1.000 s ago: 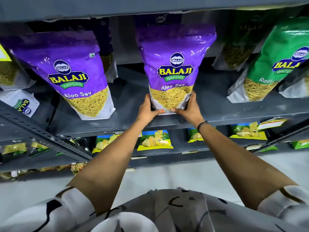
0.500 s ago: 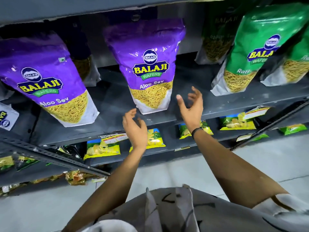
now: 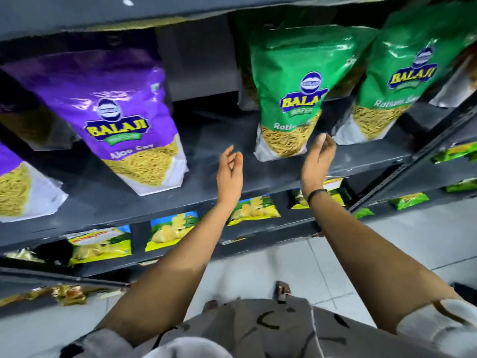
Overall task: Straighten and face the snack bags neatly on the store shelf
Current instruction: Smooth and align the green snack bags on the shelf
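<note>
Two bare hands hang just in front of the shelf [image 3: 361,164], neither holding anything: the left hand [image 3: 230,174] has its fingers loosely curled and apart, in the gap between the purple bag [image 3: 124,120] and the green bag [image 3: 296,99]; the right hand [image 3: 318,157] is open, its fingertips just beside the green bag's lower right corner, and whether they touch it I cannot tell. That green bag stands near the shelf's front edge, leaning and turned a little off square, with a second green bag [image 3: 402,81] close at its right and more bags half hidden behind. It looks like a thin glossy film pouch filled with loose fried strands, so I judge it light, soft-sided and slippery, with contents that would crush under a hard squeeze. The bottom appears flat and stiffest, and the fill sits low there, so the best hold is likely the two lower corners, one palm on each side, pressing gently and turning the base until the label faces out. Gripping the limp, shiny upper part would probably only crumple it or tip the bag forward off the edge.
</note>
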`<state>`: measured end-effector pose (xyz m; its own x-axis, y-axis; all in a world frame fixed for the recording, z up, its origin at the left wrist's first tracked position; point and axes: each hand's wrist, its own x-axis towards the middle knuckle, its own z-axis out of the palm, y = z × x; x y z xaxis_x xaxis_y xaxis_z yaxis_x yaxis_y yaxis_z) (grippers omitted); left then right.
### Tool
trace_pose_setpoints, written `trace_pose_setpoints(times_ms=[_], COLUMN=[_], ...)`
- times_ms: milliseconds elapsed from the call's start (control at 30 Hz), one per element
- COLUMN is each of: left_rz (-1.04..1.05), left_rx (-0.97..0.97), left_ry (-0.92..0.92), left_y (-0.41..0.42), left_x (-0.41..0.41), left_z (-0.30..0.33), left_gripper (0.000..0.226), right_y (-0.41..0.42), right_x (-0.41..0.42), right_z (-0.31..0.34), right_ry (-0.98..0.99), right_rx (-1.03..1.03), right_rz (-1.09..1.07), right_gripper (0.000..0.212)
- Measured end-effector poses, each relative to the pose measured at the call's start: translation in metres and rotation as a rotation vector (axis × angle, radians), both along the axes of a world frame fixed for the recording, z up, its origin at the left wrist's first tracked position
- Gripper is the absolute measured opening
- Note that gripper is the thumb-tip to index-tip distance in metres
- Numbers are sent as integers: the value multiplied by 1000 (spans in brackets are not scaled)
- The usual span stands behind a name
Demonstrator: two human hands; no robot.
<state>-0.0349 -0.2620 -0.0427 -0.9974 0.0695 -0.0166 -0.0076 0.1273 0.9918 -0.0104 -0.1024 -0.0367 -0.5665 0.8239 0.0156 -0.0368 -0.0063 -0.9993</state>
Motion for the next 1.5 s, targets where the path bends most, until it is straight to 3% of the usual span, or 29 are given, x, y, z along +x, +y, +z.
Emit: trace_pose_setpoints(times_ms=[67,167,267,667,733,833,933,1033,1167,1333,1433,1500], left_rz=[-23,-79,-73,-90,-97,-47,281,526,318,30,3,45], left_rx=[5,38,113,59,34,10,63,-48,-165,-201,-88,28], left_ry=[-82,-168,-277,-306,-300,-241,-117,83,245,297,169,5], left_y=[27,53,68,66,62,61,66,72,103,176,224,252], left_x=[-4,-10,-16,-7,-5,-3,10,29,62,71,54,39], left_z=[3,9,12,13,12,12,13,6,-8,-3,9,22], left_gripper=[45,53,58,58,59,61,51,45,44,43,40,40], right_y=[31,68,89,65,61,57,61,71,106,183,220,242], right_x=[-8,-25,-39,-19,-15,-9,-3,11,29,38,36,31], right_z=[-2,-21,-41,-17,-12,-3,-7,-10,-6,-1,11,15], right_ry=[-72,-187,-243,-239,-246,-220,-176,-108,-53,-71,-78,-117], right_rx=[-87,-168,-164,-167,-151,-90,-76,-40,-48,29,44,-49], right_rz=[201,484,675,737,730,663,472,273,94,-69,-34,123], right_gripper=[64,106,107,110,103,73,57,50,30,34,29,43])
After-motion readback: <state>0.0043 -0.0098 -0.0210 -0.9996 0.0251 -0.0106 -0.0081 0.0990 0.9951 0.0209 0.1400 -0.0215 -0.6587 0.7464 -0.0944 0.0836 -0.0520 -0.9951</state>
